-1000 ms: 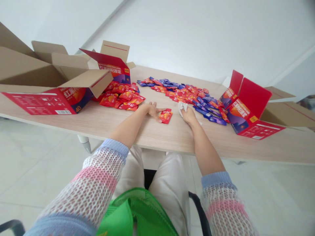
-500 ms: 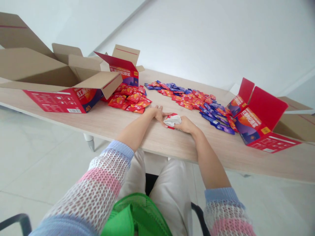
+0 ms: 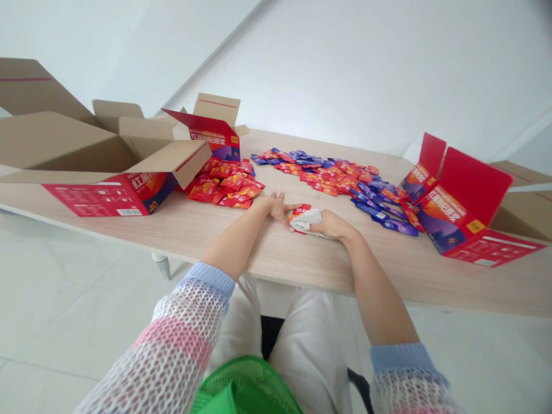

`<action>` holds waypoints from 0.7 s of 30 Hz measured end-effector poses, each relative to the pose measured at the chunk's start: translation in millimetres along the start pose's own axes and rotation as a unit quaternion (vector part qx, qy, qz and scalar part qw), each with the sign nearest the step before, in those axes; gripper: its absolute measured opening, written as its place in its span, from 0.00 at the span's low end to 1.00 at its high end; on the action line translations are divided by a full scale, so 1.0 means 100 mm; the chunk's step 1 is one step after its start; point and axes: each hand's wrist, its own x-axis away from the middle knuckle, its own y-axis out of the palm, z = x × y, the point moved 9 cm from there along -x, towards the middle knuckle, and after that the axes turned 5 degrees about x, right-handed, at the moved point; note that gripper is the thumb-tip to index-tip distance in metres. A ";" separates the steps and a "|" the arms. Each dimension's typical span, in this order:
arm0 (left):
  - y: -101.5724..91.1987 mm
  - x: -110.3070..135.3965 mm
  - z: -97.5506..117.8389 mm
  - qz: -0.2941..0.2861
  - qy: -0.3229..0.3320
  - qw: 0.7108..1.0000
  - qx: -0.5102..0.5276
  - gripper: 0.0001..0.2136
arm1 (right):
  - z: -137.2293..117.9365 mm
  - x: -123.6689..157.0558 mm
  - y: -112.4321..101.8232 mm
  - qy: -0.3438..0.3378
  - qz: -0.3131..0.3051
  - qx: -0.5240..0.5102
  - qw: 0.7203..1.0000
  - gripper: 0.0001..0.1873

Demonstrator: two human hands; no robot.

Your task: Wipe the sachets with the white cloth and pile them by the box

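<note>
A red sachet (image 3: pixel 305 207) lies flat on the table in front of me. My left hand (image 3: pixel 276 208) rests beside it with fingers spread, thumb and index finger touching its left edge. In my right hand (image 3: pixel 334 224) is a crumpled white cloth (image 3: pixel 307 219), pressed over the lower right part of the sachet and hiding it. A pile of red sachets (image 3: pixel 233 183) lies just beyond my left hand. Past my right hand stretches a long spread of red and purple sachets (image 3: pixel 345 175).
On the left stands a large open carton (image 3: pixel 103 198), its flaps jutting toward the red pile. Behind that pile is a second open red box (image 3: pixel 215 141). Another open red box (image 3: pixel 448 213) stands at the right. The wooden table's (image 3: pixel 302 270) front edge runs close to my lap.
My right hand has slid the cloth slightly right, and more of the red sachet's top shows. My left hand keeps its place beside the sachet. The view has tilted a little.
</note>
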 end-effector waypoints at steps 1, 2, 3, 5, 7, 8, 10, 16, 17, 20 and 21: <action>0.00 0.02 0.01 -0.004 0.001 1.000 0.000 0.62 | 0.04 -0.02 -0.05 0.008 0.029 0.006 1.000 0.21; -0.01 0.05 0.03 -0.007 0.003 1.000 -0.001 0.62 | 0.10 -0.03 -0.10 0.021 0.059 0.021 0.998 0.19; -0.02 0.07 0.05 -0.010 0.003 1.000 -0.003 0.61 | 0.16 -0.03 -0.15 0.039 0.087 0.044 0.994 0.18; -0.02 0.11 0.08 -0.016 -0.001 1.000 -0.006 0.61 | 0.28 -0.04 -0.25 0.085 0.132 0.106 0.982 0.16; -0.02 0.14 0.10 -0.020 -0.005 1.000 -0.010 0.61 | 0.36 -0.04 -0.31 0.124 0.159 0.161 0.966 0.17; -0.02 0.15 0.11 -0.022 -0.006 1.000 -0.011 0.60 | 0.39 -0.04 -0.33 0.139 0.164 0.181 0.960 0.18; -0.02 0.17 0.12 -0.021 -0.008 1.000 -0.014 0.60 | 0.43 -0.03 -0.37 0.173 0.170 0.213 0.947 0.19; -0.04 0.17 0.13 -0.008 -0.010 1.000 -0.012 0.59 | 0.56 0.10 -0.58 0.257 0.249 0.257 0.898 0.18; -0.03 0.16 0.12 -0.010 -0.012 1.000 -0.013 0.59 | 0.57 0.09 -0.59 0.236 0.253 0.246 0.906 0.18; -0.02 0.16 0.10 -0.019 -0.011 1.000 -0.020 0.60 | 0.48 0.03 -0.56 0.101 0.267 0.169 0.943 0.16; -0.01 0.16 0.10 -0.021 -0.008 1.000 -0.022 0.60 | 0.40 0.03 -0.55 0.048 0.280 0.134 0.949 0.16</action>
